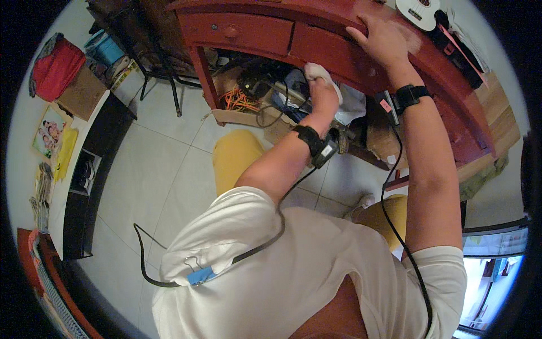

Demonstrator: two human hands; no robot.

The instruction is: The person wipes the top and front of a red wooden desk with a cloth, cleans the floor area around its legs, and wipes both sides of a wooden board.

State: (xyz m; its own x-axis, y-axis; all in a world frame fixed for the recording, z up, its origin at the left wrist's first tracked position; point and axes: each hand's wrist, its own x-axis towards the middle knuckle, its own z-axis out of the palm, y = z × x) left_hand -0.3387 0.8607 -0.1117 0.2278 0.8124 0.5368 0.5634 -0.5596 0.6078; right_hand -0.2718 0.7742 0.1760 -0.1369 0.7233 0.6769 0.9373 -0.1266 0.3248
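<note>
My left hand [325, 98] grips a white cloth [316, 71] at the lower edge of a red wooden desk's drawer front [330, 51]. Part of the cloth wraps over the back of the hand, and the fingers are mostly hidden. Spread on the glossy red desktop [334, 19], near its front edge, lies my right hand [385, 44], with thumb and fingers apart and nothing seen in it. Each wrist wears a black strap with a small cabled device. A closed drawer with a round knob [230, 32] is to the left.
Beneath the drawers, a shelf holds orange cord [239, 99], dark cables, plastic bags [352, 104] and cardboard [381, 140]. A white ukulele [417, 12] lies at the desk's far right. Black metal legs [173, 91] stand left; farther left is a white-topped cabinet [91, 123] with boxes.
</note>
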